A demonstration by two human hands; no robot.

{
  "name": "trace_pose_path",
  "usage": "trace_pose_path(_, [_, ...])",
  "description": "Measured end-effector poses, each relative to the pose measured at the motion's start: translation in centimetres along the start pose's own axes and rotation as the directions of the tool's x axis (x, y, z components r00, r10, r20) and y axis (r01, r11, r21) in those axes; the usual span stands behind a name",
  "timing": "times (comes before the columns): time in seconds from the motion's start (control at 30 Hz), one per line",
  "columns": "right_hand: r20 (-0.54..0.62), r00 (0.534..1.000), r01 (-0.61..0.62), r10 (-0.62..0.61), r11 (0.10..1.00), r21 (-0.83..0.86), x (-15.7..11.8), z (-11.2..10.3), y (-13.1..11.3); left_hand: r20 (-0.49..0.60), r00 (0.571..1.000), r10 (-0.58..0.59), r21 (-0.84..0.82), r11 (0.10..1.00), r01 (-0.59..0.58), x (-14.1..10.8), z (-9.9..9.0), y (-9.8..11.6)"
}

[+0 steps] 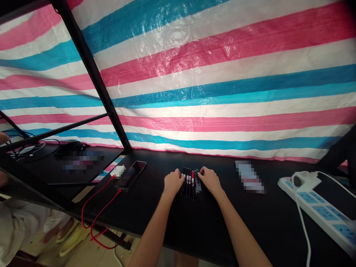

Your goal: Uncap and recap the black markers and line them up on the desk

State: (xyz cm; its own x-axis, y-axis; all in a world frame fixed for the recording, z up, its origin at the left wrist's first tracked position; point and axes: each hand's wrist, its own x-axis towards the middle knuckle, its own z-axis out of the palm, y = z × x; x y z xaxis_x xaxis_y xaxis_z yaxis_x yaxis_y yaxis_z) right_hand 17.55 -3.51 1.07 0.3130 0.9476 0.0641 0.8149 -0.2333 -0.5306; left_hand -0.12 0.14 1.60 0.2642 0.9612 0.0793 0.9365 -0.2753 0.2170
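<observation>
Several slim pens [188, 180], mostly black with one showing red, lie side by side on the black table [133, 218], their lengths pointing away from me. My left hand [173, 181] is at the left side of the row, fingers bent and pressed together against the outermost pens. On the opposite side, my right hand [209, 178] has its thumb and fingertips together at the upper right end of the row, by the thin clear pens. Whether either hand grips a single pen is too small to make out.
Right of my hands lies a blurred flat item [250, 177], then a white power strip [317, 207] with a white cable. To the left are a phone [138, 167], a white charger [118, 171] and red cables [93, 222]. A black metal frame [94, 74] rises at left.
</observation>
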Motion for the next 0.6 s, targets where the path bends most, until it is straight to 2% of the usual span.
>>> trace_pose_path(0.17, [0.004,1.0,0.004,-0.004,0.999,-0.033,-0.2,0.0,-0.1,0.011,1.0,-0.007,0.009,1.0,0.007,0.0,0.1,0.0])
trace_pose_path(0.33, [-0.027,0.999,0.031,-0.035,0.989,-0.147,-0.5,-0.1,-0.9,0.003,1.0,-0.008,0.056,0.998,0.008,-0.1,-0.2,0.1])
trace_pose_path(0.6, [-0.063,0.998,-0.01,-0.008,0.961,-0.277,-0.6,0.0,-0.9,0.012,1.0,-0.017,0.074,0.997,0.016,0.0,-0.5,-0.1])
